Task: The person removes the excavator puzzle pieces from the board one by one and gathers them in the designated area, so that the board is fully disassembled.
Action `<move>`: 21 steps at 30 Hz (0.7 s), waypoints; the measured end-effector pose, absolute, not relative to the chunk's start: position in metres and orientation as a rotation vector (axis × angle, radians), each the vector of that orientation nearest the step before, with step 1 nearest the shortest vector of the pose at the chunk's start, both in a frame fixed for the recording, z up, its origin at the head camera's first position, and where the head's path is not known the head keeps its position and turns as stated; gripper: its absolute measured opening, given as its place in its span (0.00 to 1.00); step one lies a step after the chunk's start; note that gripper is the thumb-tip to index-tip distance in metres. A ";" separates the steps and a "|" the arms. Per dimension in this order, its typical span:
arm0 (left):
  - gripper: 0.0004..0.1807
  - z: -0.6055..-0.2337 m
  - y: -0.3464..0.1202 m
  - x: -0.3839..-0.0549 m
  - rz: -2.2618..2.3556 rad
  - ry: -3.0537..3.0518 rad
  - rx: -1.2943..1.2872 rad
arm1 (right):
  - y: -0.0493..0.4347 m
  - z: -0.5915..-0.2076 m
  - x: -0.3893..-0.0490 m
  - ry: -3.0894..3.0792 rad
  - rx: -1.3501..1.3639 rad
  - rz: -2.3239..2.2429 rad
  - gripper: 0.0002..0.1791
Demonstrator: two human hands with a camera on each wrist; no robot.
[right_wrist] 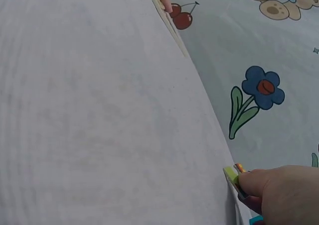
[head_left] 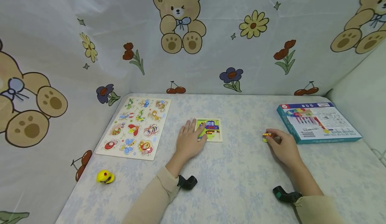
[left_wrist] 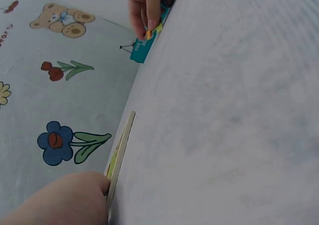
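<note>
While resting extended left fingers (head_left: 187,126) on vehicle puzzle (head_left: 213,129), pinching small puzzle piece (head_left: 266,134) with right fingers (head_left: 275,132); likely assembling; next, probably requires moving piece to puzzle.

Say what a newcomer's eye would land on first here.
Probably the big winking bear on the backdrop, top centre of the head view. Next, mid-table, the left hand rests on the left side of a small puzzle, while the right hand pinches a bright piece near the teal-edged box. The insect board stands out at far left.
</note>
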State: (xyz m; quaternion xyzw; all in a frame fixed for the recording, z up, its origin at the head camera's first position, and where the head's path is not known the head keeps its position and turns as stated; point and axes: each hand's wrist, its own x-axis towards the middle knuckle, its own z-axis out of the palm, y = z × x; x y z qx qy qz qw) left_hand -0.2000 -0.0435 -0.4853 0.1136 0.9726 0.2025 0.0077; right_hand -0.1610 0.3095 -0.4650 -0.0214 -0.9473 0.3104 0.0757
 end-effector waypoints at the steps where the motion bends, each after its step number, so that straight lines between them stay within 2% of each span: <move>1: 0.31 -0.485 -0.043 -0.200 0.632 3.043 0.358 | 0.310 -0.466 -0.161 -2.832 -0.060 0.918 0.19; 11: 0.31 -0.484 -0.042 -0.202 0.645 3.037 0.368 | 0.311 -0.471 -0.162 -2.843 -0.048 0.862 0.21; 21: 0.31 -0.485 -0.043 -0.202 0.633 3.040 0.362 | 0.310 -0.475 -0.159 -2.790 0.000 0.865 0.15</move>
